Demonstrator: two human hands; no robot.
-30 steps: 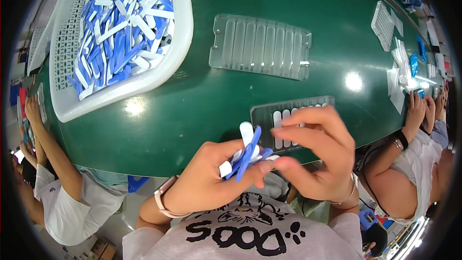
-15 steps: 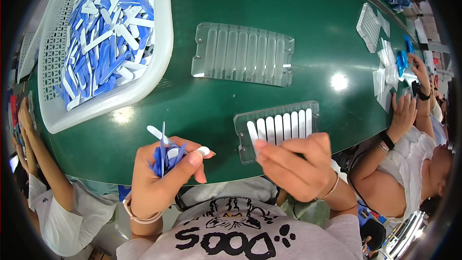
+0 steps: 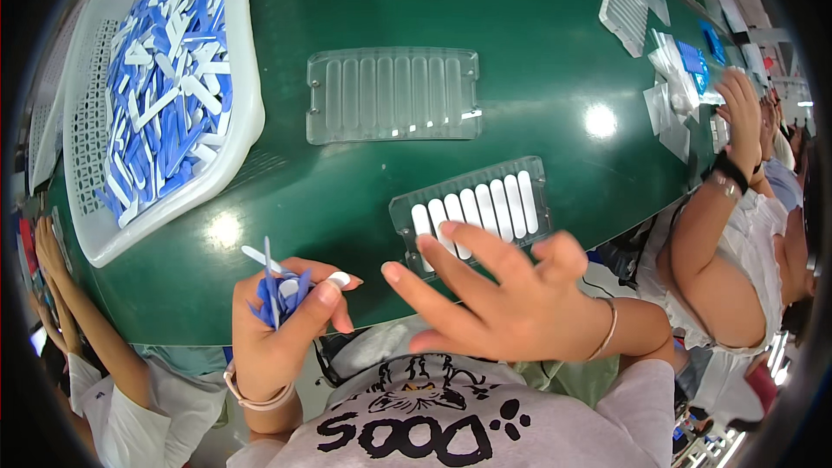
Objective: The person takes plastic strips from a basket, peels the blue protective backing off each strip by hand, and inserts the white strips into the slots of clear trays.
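Note:
My left hand is closed around a bundle of small blue and white nail files. One white file sticks out between its thumb and fingertips. My right hand has its fingers spread over the near edge of a clear slotted tray, and nothing shows in its grasp. White round-ended files lie side by side in that tray's slots; my fingers hide part of the lower left ones. Farther off lies a second clear tray with bare slots.
A white perforated basket heaped with blue and white files stands at the left on the green table. Toward the far right are a white ribbed block and clear plastic bags. Co-workers' arms reach in from both sides.
My right hand has drawn back from the files in the near tray and its fingers have spread. The left hand still grips its bundle. The whole view has shifted slightly.

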